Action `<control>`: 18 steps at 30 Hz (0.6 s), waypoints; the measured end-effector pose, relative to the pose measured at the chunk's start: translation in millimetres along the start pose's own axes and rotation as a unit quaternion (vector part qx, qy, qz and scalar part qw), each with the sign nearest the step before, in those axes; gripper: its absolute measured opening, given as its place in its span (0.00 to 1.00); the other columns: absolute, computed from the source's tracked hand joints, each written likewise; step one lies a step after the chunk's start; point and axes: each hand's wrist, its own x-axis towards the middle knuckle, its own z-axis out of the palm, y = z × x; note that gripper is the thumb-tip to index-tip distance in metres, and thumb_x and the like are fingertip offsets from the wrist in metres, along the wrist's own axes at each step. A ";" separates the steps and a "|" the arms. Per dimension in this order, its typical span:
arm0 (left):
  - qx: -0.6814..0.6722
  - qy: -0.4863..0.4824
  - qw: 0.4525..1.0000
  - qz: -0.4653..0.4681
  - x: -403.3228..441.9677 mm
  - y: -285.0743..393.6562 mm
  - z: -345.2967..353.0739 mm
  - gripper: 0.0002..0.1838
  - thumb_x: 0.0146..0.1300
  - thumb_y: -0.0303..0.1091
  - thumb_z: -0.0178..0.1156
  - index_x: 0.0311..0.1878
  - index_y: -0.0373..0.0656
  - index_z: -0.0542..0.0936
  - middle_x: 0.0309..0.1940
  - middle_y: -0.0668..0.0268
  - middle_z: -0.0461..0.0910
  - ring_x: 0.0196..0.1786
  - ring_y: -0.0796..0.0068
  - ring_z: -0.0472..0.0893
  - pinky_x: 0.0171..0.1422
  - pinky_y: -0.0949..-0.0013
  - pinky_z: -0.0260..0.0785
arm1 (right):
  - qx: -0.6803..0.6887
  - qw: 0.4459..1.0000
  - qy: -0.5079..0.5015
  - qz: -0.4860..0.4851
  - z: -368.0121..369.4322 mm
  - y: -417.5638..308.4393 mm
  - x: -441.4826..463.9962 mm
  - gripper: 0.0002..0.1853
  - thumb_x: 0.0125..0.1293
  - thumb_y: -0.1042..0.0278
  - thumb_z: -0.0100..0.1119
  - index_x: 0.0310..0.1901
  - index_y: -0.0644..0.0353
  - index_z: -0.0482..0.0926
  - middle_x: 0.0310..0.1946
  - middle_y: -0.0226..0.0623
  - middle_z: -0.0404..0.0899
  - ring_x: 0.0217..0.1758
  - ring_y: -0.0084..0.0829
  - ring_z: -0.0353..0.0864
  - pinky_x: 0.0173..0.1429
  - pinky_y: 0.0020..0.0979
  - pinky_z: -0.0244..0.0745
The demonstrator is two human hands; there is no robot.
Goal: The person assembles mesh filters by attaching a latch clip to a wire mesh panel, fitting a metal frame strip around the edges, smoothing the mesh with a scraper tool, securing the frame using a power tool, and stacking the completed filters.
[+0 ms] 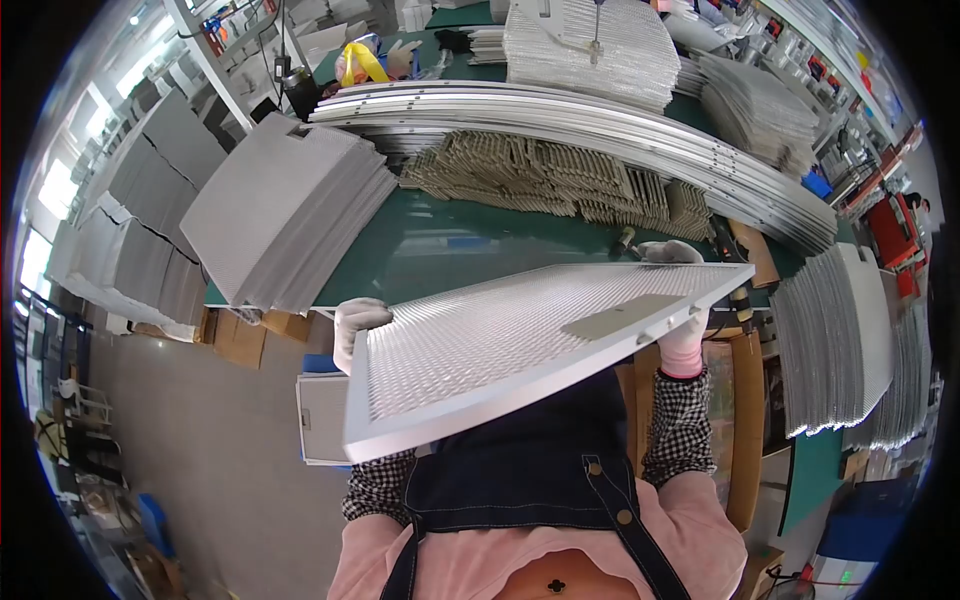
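A framed metal mesh panel (480, 340), like a filter screen, is held tilted in front of my body, above the near edge of the green table. On its mesh lies a flat grey rectangle (618, 317), near the right end of the white frame. My left hand (357, 328), in a white glove, is closed on the panel's left end. Gloved too, my right hand (684, 338) grips the right end, with its fingers over the far edge and its palm partly hidden behind the frame.
Stacked mesh sheets (285, 215) stand left on the green table (440, 240); more mesh sheets (830, 335) stand right. Behind are small brown corrugated strips (540, 175) and long metal profiles (580, 115). A power tool (738, 290) lies near my right hand. A cardboard box (742, 430) stands below.
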 end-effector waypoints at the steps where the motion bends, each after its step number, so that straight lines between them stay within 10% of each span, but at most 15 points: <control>1: -0.014 0.035 0.998 -0.046 1.5 6.8 3.9 0.19 0.55 0.44 0.67 0.36 0.36 0.77 0.34 0.60 0.75 0.42 0.65 0.77 0.49 0.65 0.72 | -0.010 1.000 0.011 -0.011 0.7 3.7 0.6 0.45 0.66 0.26 0.50 0.61 0.70 0.70 0.52 0.50 0.79 0.58 0.42 0.79 0.65 0.43 0.74; 8: -0.046 0.022 0.985 -0.166 28.0 34.0 8.0 0.10 0.51 0.27 0.68 0.36 0.35 0.79 0.37 0.61 0.78 0.43 0.71 0.78 0.50 0.70 0.70 | 0.020 0.998 0.048 -0.038 0.3 2.0 2.8 0.44 0.63 0.30 0.58 0.66 0.64 0.68 0.54 0.46 0.78 0.59 0.44 0.77 0.67 0.44 0.71; 12: -0.030 0.033 0.978 -0.203 31.5 17.5 8.8 0.22 0.56 0.35 0.66 0.51 0.32 0.79 0.50 0.58 0.79 0.54 0.66 0.78 0.62 0.67 0.68 | 0.037 0.985 -0.014 -0.168 9.7 -19.6 30.9 0.29 0.65 0.37 0.62 0.46 0.61 0.74 0.32 0.37 0.72 0.35 0.36 0.71 0.41 0.37 0.69; 16: -0.037 0.091 0.975 -0.202 3.1 -29.5 15.1 0.44 0.68 0.53 0.62 0.76 0.35 0.57 0.73 0.51 0.62 0.74 0.60 0.65 0.78 0.59 0.56 | 0.041 0.970 -0.058 -0.233 32.9 -19.0 39.8 0.26 0.70 0.40 0.58 0.36 0.60 0.72 0.27 0.36 0.68 0.30 0.34 0.69 0.33 0.33 0.68; 18: -0.310 0.116 0.864 -0.380 -21.2 -42.8 10.7 0.47 0.71 0.54 0.58 0.80 0.41 0.45 0.78 0.52 0.53 0.78 0.58 0.58 0.81 0.55 0.52 | 0.029 0.968 -0.071 -0.241 38.0 -18.7 37.8 0.25 0.69 0.41 0.58 0.38 0.60 0.72 0.28 0.37 0.70 0.31 0.35 0.71 0.34 0.34 0.69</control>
